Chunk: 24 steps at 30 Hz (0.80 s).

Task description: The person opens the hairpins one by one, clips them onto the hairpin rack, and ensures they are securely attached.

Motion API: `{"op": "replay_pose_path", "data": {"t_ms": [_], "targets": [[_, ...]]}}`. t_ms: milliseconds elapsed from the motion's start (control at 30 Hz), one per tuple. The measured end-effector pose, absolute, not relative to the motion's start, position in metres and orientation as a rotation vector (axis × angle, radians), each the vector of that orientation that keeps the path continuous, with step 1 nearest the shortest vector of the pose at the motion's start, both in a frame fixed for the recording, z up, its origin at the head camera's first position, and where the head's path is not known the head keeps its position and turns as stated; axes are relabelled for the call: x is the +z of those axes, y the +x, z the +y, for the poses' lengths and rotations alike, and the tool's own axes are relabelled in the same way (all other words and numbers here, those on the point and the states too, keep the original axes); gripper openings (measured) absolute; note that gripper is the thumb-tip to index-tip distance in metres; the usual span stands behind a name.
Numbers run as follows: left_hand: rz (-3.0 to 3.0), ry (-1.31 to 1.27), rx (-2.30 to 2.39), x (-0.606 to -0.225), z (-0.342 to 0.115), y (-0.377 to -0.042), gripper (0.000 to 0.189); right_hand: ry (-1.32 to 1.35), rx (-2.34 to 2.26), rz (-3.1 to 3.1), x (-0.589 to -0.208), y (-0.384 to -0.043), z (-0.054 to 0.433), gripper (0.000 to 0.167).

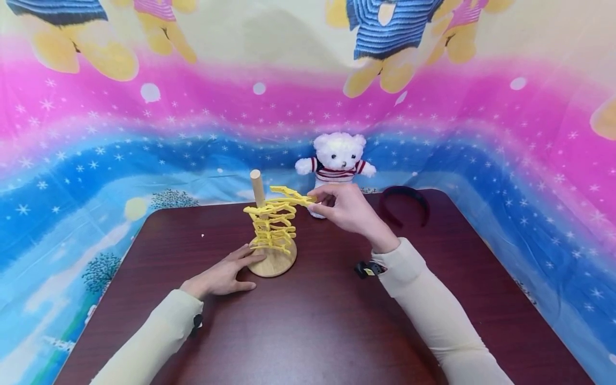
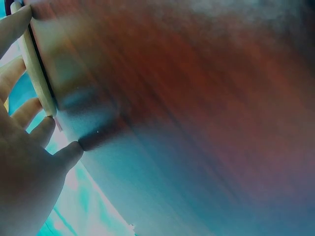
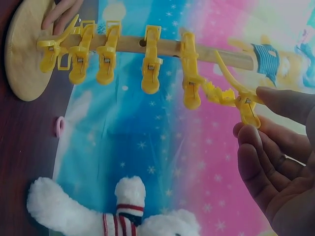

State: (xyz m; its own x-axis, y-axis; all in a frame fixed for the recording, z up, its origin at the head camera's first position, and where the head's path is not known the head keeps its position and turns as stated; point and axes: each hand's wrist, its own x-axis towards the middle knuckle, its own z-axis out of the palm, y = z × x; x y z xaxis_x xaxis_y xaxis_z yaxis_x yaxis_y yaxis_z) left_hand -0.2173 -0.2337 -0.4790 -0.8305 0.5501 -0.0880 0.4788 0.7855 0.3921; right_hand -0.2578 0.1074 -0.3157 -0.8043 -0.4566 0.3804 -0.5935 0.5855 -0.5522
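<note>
My right hand (image 1: 348,206) pinches a yellow spring clip (image 3: 248,105) between thumb and fingers. Its two jaws stand spread apart, and the toothed one reaches the topmost clip on the wooden post (image 3: 229,56). Several more yellow clips (image 1: 271,227) are clamped along that post, one above another. At the foot of it, my left hand (image 1: 226,274) rests with extended fingers on the round wooden base (image 1: 276,263). The left wrist view has these fingers along the rim of the base, the lowest digit touching the table.
A white teddy bear (image 1: 339,155) in a striped sweater sits behind my right hand. To its right lies a dark red headband (image 1: 404,206). A small pink ring (image 3: 60,127) is near the table edge. Printed cloth (image 1: 216,107) hangs around the dark table (image 1: 308,331).
</note>
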Motion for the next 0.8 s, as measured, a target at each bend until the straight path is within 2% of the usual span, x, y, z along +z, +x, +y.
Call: {"op": "replay_pose_path", "data": {"t_ms": [800], "targets": [[2.776, 0.807, 0.53, -0.478, -0.234, -0.218, 0.073, 0.986, 1.007, -2.595, -0.312, -0.268, 0.065, 0.023]]}}
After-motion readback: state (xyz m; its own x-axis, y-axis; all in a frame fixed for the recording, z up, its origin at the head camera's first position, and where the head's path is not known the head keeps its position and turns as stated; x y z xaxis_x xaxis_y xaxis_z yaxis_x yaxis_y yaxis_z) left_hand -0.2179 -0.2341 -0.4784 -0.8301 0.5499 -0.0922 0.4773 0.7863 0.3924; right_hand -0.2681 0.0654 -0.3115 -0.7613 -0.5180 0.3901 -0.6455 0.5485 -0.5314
